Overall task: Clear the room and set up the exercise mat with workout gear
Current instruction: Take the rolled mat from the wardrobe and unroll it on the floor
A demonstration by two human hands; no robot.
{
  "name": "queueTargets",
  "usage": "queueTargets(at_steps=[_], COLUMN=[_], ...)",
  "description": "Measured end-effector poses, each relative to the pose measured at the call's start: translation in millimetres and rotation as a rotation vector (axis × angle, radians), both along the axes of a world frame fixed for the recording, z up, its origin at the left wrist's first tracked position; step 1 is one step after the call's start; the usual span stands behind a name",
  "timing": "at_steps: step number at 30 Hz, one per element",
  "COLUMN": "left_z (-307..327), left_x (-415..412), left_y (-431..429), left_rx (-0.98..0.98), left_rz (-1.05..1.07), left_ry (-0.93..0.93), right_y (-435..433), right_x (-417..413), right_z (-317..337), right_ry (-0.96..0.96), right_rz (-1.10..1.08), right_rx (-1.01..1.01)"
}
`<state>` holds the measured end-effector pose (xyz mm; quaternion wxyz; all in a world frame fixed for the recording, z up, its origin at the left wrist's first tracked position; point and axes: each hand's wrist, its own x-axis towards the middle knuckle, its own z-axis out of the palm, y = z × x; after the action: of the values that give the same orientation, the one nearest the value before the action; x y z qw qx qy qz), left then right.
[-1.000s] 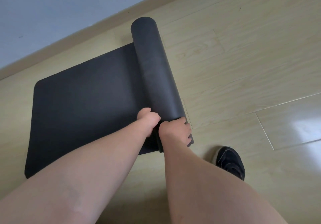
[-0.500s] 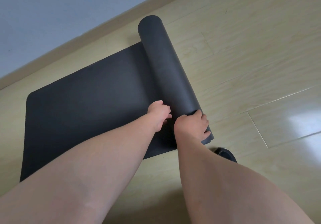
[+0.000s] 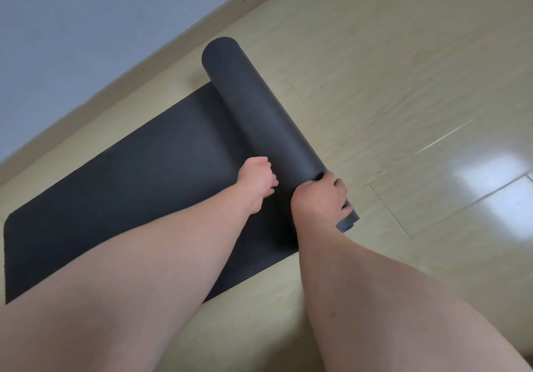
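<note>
A black exercise mat (image 3: 138, 187) lies partly unrolled on the pale wood floor. Its flat part stretches to the left. The rolled part (image 3: 259, 117) stands as a thick cylinder running from the wall side toward me. My right hand (image 3: 320, 198) grips the near end of the roll, fingers wrapped over its top. My left hand (image 3: 256, 178) sits on the flat mat just left of the roll, its curled knuckles against the roll's side and nothing held in it. Both forearms cover the mat's near edge.
A light blue-grey wall (image 3: 86, 25) with a beige baseboard (image 3: 161, 54) runs diagonally behind the mat's far edge. Bare wood-look floor (image 3: 403, 97) spreads to the right of the roll, with a bright window reflection (image 3: 496, 187) on it.
The roll has moved to the right with both hands on it, and more flat mat now lies on the floor. The black shoe seen earlier at the lower right is out of view.
</note>
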<state>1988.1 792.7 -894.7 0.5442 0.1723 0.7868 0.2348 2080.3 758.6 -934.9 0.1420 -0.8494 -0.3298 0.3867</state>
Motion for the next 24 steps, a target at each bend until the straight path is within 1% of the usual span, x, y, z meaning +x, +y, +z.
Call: queueTargets(at_steps=[2, 5, 8, 11, 15, 17, 19, 22, 24], left_z=[-4, -12, -17, -21, -27, -30, -33, -35, -37], left_x=[6, 19, 33, 42, 54, 57, 59, 69, 73], left_y=[8, 22, 33, 40, 49, 58, 67, 77, 78], left_rx=[0.003, 0.007, 0.009, 0.007, 0.02, 0.049, 0.061, 0.016, -0.003], left_rz=[-0.032, -0.061, -0.118, -0.171, -0.155, -0.211, -0.219, -0.136, -0.124], left_ry=[0.014, 0.003, 0.066, 0.136, 0.091, 0.153, 0.211, 0.185, 0.138], right_y=[16, 43, 58, 69, 79, 84, 91, 99, 101], right_x=[16, 44, 64, 77, 96, 102, 106, 111, 112], right_z=[2, 2, 1, 2, -2, -2, -2, -3, -2], right_ry=[0.057, 0.149, 0.2, 0.212, 0.231, 0.216, 0.212, 0.214, 0.204], right_rz=[-0.046, -0.062, -0.09, -0.09, -0.075, -0.079, -0.103, -0.128, -0.138], right_rx=[0.008, -0.046, -0.091, -0.095, -0.09, -0.061, -0.044, -0.031, -0.032])
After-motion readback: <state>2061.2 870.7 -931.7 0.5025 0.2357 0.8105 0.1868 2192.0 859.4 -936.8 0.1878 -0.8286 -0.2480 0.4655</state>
